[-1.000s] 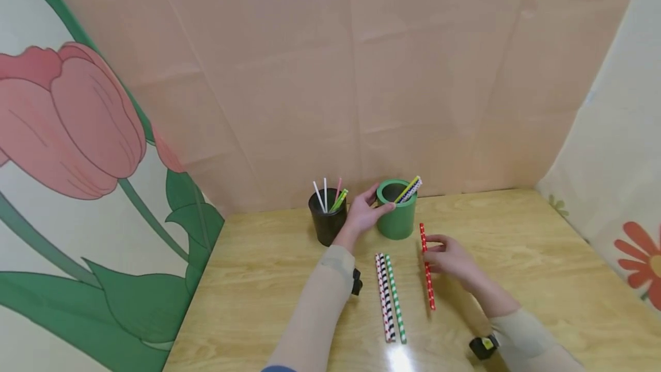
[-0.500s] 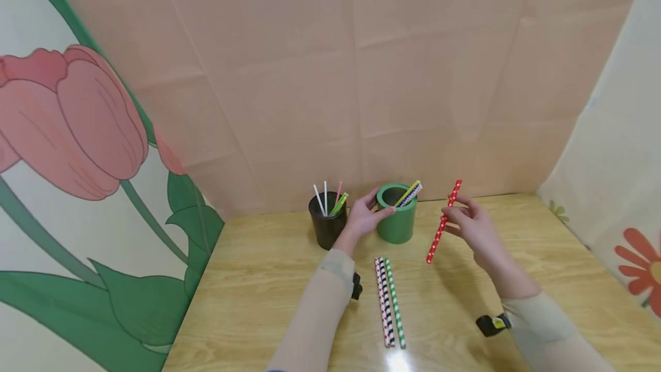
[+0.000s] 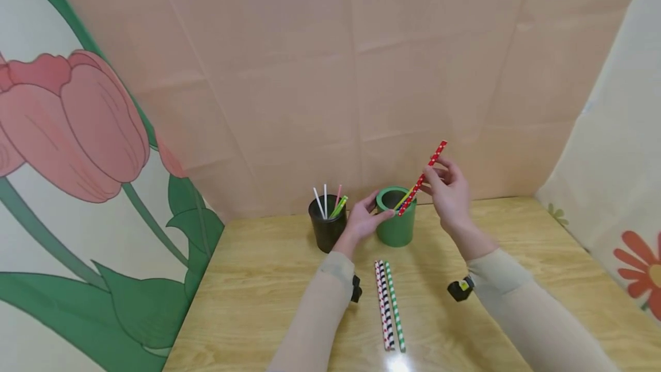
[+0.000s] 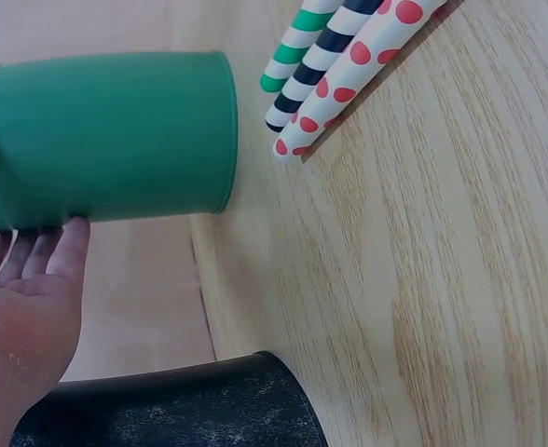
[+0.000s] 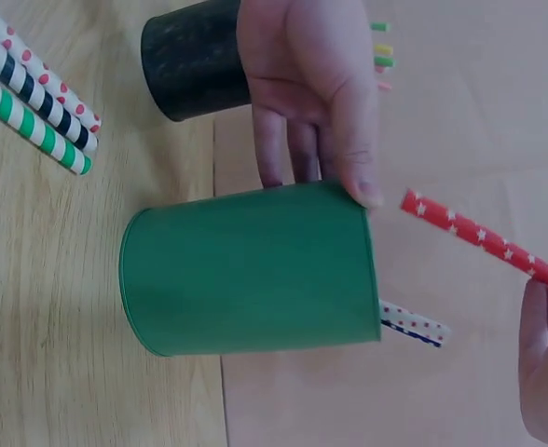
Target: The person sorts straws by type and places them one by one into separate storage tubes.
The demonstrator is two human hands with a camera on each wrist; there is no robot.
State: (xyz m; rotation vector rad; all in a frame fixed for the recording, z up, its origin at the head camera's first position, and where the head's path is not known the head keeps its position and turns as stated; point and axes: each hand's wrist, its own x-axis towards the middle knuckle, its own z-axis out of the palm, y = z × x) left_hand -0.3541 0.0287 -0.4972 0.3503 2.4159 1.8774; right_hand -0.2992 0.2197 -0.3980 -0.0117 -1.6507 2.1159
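My left hand [image 3: 361,220] holds the green cup [image 3: 396,233] by its left side, thumb near the rim and the other fingers around behind. The cup stands upright on the wooden table. A yellow straw [image 3: 404,198] leans inside it, and a white dotted straw [image 5: 421,324] pokes past its rim in the right wrist view. Between thumb and fingers, my right hand [image 3: 450,194] pinches a red paper straw [image 3: 436,157] with white stars. That straw slants above the cup; its lower end is just off the rim in the right wrist view [image 5: 484,237].
Left of the green cup stands a black cup [image 3: 329,234] with several thin sticks. Three paper straws lie side by side in front: red-dotted [image 3: 382,309], black-striped [image 3: 386,303] and green-striped [image 3: 395,306]. A paper-covered wall [image 3: 289,102] rises behind the table.
My right hand has lifted the red straw from near the tabletop, swung right, then come back left and up over the green cup. My left hand stays on the cup.
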